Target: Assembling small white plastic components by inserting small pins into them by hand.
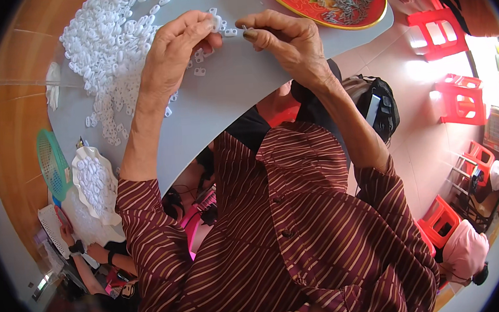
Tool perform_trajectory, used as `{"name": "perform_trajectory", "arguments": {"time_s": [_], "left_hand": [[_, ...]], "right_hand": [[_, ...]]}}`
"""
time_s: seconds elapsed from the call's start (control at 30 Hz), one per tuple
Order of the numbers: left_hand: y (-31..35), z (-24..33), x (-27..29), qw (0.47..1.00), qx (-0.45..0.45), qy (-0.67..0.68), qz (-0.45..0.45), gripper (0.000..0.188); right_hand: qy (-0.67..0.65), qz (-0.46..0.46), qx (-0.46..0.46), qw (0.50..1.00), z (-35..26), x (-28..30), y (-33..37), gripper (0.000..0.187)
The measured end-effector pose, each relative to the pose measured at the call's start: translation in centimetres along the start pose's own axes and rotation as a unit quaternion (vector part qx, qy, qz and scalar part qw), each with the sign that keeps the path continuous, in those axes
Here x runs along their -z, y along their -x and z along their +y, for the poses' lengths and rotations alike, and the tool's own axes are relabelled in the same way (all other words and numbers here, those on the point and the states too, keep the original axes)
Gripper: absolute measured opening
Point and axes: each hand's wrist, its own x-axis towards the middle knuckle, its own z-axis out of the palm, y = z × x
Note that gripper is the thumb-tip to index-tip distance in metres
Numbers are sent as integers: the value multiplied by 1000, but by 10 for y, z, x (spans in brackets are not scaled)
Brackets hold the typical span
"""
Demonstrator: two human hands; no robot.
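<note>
My left hand point(172, 49) is raised over the grey table point(227, 90), its thumb and fingers pinched on a small white plastic piece point(216, 22). Facing it, my right hand point(294, 42) has thumb and forefinger closed on something tiny and silvery, too small to name. Several loose white two-holed pieces point(199, 72) lie on the table beneath and beside my left hand. A big heap of like white pieces point(109, 44) spreads to the left. Beyond my right hand, a round red tray point(375, 5) with a yellow rim bears many small grey metal pieces point(350, 2).
At the left edge are a scalloped white dish point(112, 187) of white pieces and a green basket point(53, 165). Another person's hands point(98, 253) are at lower left. A black bag point(383, 107) and red stools point(440, 32) stand to the right; a person in pink point(467, 250) sits farther off.
</note>
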Motion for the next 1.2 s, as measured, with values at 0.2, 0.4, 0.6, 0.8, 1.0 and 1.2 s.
{"name": "perform_trajectory", "arguments": {"time_s": [0.2, 0.4, 0.6, 0.8, 1.0, 1.2], "left_hand": [[-4, 5, -12, 996, 68, 39, -33, 21], [2, 0, -28, 1000, -2, -7, -25, 23], [3, 0, -39, 998, 10, 34, 45, 23], [0, -6, -39, 996, -64, 39, 56, 23], [1, -4, -33, 998, -33, -14, 60, 21], [3, -3, -38, 993, -63, -25, 93, 22]], "right_hand": [[-59, 22, 2, 998, -3, -1, -2, 19], [-36, 13, -10, 999, -2, 2, -2, 19], [-24, 4, 16, 1000, -4, 0, -1, 18], [-37, 14, 4, 999, 1, 3, -1, 21], [-23, 12, 12, 1000, 0, 2, 0, 26], [-24, 15, 9, 1000, -2, 1, 0, 27]]}}
